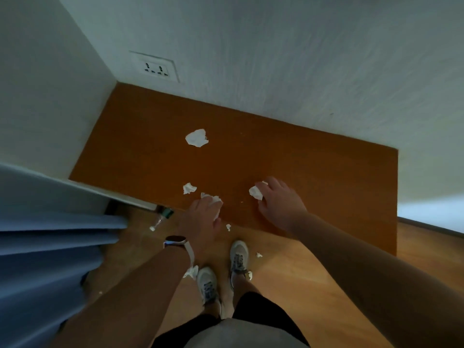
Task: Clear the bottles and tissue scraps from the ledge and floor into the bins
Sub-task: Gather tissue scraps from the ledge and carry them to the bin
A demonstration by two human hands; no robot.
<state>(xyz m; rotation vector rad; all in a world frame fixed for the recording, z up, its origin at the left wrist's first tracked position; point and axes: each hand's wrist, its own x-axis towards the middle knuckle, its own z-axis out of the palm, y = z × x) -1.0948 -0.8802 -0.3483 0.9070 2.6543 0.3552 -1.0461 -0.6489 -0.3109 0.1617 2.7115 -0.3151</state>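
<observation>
On the brown wooden ledge [301, 156] my left hand [203, 217] is closed around a white tissue scrap [212, 197] at the front edge. My right hand [281, 204] grips another crumpled tissue [256, 192] further right. A larger tissue wad [197, 138] lies mid-ledge, and a small scrap [189, 188] rests just left of my left hand. A clear plastic bottle [162, 217] with a green label lies on the floor under the ledge's front edge. Small tissue bits lie on the floor: one [228, 227] by the ledge, one [258, 254] right of my shoe, one [191, 272] under my left wrist.
White walls enclose the ledge at the back and left, with a power socket [156, 68] on the back wall. A blue curtain [50, 247] hangs at the left. My two feet in light sneakers [238, 257] stand on the wooden floor. No bin is in view.
</observation>
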